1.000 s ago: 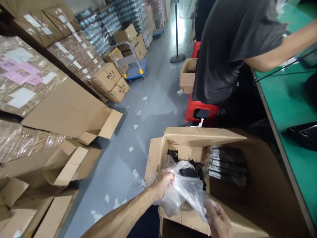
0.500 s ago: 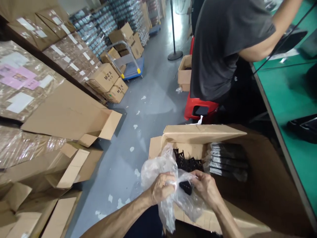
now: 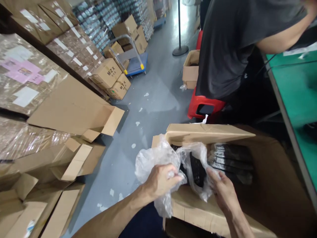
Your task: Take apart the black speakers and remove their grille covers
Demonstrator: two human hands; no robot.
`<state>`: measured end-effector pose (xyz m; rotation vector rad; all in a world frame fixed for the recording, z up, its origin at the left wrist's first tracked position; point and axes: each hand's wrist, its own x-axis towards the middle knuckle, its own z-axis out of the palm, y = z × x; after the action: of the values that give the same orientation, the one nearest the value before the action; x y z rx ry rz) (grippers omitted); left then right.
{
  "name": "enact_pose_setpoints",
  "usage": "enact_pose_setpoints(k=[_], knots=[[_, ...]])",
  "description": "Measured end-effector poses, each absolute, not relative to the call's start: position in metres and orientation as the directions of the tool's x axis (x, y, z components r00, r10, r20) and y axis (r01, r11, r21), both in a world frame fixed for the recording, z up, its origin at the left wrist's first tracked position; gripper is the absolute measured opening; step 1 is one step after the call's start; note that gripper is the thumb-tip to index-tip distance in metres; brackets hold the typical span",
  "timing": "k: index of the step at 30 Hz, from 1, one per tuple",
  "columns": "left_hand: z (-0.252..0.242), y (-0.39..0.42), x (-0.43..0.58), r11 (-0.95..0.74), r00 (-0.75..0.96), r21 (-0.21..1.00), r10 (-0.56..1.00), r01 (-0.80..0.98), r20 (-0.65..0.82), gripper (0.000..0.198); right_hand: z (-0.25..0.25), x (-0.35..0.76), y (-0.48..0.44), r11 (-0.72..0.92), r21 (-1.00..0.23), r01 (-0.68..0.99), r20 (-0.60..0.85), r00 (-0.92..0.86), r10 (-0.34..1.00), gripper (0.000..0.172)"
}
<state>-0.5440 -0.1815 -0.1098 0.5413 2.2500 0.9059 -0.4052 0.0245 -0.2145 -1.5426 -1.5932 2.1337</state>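
Note:
Over an open cardboard box [image 3: 210, 132], my left hand [image 3: 162, 180] grips a bunched clear plastic bag [image 3: 153, 162]. My right hand [image 3: 221, 186] pinches another edge of that plastic bag, to the right. Between my hands the plastic forms a loop, and dark perforated parts [image 3: 197, 170] show through it. Several flat black pieces in clear wrapping [image 3: 231, 162] lie in the box, just beyond my right hand. The lower parts of the dark pieces are hidden by plastic and by my hands.
A person in a dark shirt [image 3: 228, 49] sits on a red stool [image 3: 206, 105] beside a green table [image 3: 292, 92]. Opened cartons [image 3: 76, 165] and wrapped stacks line the left. A blue trolley [image 3: 137, 62] stands farther back on the grey floor [image 3: 148, 115].
My right hand has moved right and slightly down, drawing the plastic bag wider apart. My left hand stays on the bunched plastic. The seated person's arm has shifted.

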Motion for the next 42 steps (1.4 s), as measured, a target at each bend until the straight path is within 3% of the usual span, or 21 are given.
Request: enact_pose_setpoints(k=[2,4,5,6,9,10,12,14,16,19,23,27,30,32,35,38,42], knots=[[-0.117,-0.173,-0.529,0.701,-0.619,0.692,0.623,0.171,-0.478,0.035,-0.204,-0.413,0.020,-0.611,-0.698,0.373,-0.704,-0.511,0.493,0.064],[-0.134,-0.162,-0.516,0.730,-0.553,0.651,0.637,0.209,-0.537,0.072,-0.188,-0.419,0.011,-0.709,-0.635,0.305,-0.735,-0.520,0.435,0.059],[-0.144,-0.157,-0.511,0.731,-0.528,0.646,0.646,0.220,-0.552,0.081,-0.179,-0.421,0.006,-0.749,-0.602,0.277,-0.746,-0.528,0.405,0.056],[-0.153,-0.153,-0.506,0.723,-0.505,0.654,0.660,0.223,-0.556,0.076,-0.170,-0.422,0.000,-0.782,-0.570,0.250,-0.751,-0.544,0.374,0.054],[-0.162,-0.151,-0.498,0.670,-0.454,0.719,0.706,0.182,-0.543,0.019,-0.156,-0.418,-0.011,-0.849,-0.500,0.171,-0.733,-0.605,0.310,0.051],[-0.157,-0.155,-0.499,0.657,-0.452,0.741,0.709,0.142,-0.542,0.015,-0.159,-0.414,-0.011,-0.869,-0.471,0.149,-0.735,-0.611,0.294,0.053],[-0.136,-0.171,-0.506,0.622,-0.485,0.783,0.693,0.026,-0.534,0.019,-0.180,-0.405,-0.002,-0.902,-0.414,0.120,-0.790,-0.540,0.291,0.051],[-0.107,-0.192,-0.521,0.535,-0.587,0.843,0.667,-0.049,-0.458,0.018,-0.220,-0.396,0.016,-0.923,-0.371,0.099,-0.885,-0.337,0.320,0.042],[-0.079,-0.213,-0.539,0.451,-0.727,0.893,0.614,0.004,-0.307,0.016,-0.270,-0.390,0.039,-0.929,-0.356,0.098,-0.933,-0.097,0.347,0.027],[-0.053,-0.232,-0.563,0.466,-0.788,0.862,0.599,0.200,-0.141,0.024,-0.340,-0.389,0.071,-0.943,-0.315,0.108,-0.938,0.114,0.326,0.028],[-0.057,-0.233,-0.574,0.561,-0.791,0.666,0.608,0.491,0.072,0.010,-0.393,-0.393,0.092,-0.942,-0.331,0.052,-0.931,0.145,0.335,0.032],[-0.093,-0.228,-0.575,0.297,-0.615,0.703,0.748,0.646,0.249,0.030,-0.387,-0.379,0.087,-0.930,-0.367,-0.018,-0.922,0.139,0.361,0.026],[-0.126,-0.222,-0.574,0.185,-0.426,0.790,0.899,0.585,0.104,0.019,-0.350,-0.357,0.070,-0.918,-0.393,-0.061,-0.918,0.086,0.387,0.017],[-0.143,-0.215,-0.570,0.336,-0.353,0.766,0.923,0.548,-0.152,0.018,-0.322,-0.344,0.059,-0.916,-0.394,-0.079,-0.919,0.026,0.393,0.017],[-0.160,-0.205,-0.561,0.554,-0.315,0.600,0.829,0.577,-0.463,0.014,-0.288,-0.336,0.043,-0.911,-0.395,-0.117,-0.909,-0.093,0.406,0.020],[-0.170,-0.198,-0.549,0.654,-0.326,0.513,0.739,0.556,-0.589,0.024,-0.266,-0.341,0.029,-0.906,-0.404,-0.122,-0.891,-0.173,0.420,0.017],[-0.169,-0.198,-0.538,0.721,-0.356,0.534,0.687,0.441,-0.634,0.025,-0.238,-0.352,0.010,-0.905,-0.416,-0.091,-0.860,-0.284,0.424,0.020]])
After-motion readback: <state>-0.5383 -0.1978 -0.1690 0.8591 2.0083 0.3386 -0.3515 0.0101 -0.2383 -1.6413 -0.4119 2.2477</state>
